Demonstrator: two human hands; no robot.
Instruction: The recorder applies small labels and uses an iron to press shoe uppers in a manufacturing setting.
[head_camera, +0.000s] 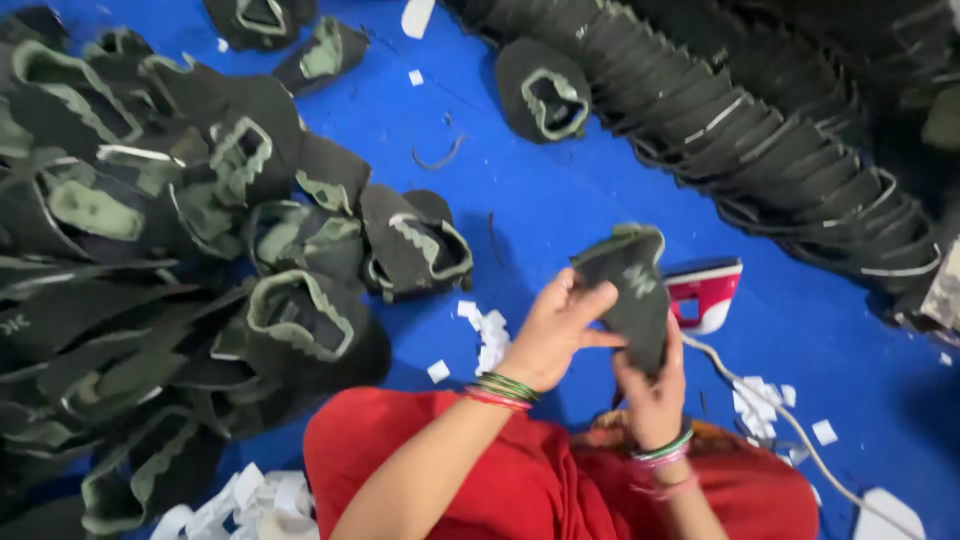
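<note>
I hold one dark shoe upper with pale green trim between both hands, above my red-clad lap. My left hand grips its left side, thumb on the fabric. Under its lower edge, my right hand pinches the piece from below. Both wrists carry green and red bangles.
A big loose pile of dark uppers covers the left of the blue sheet. A nested row of uppers runs along the upper right. A red and white iron with its cord lies behind the held piece. White paper scraps are scattered about.
</note>
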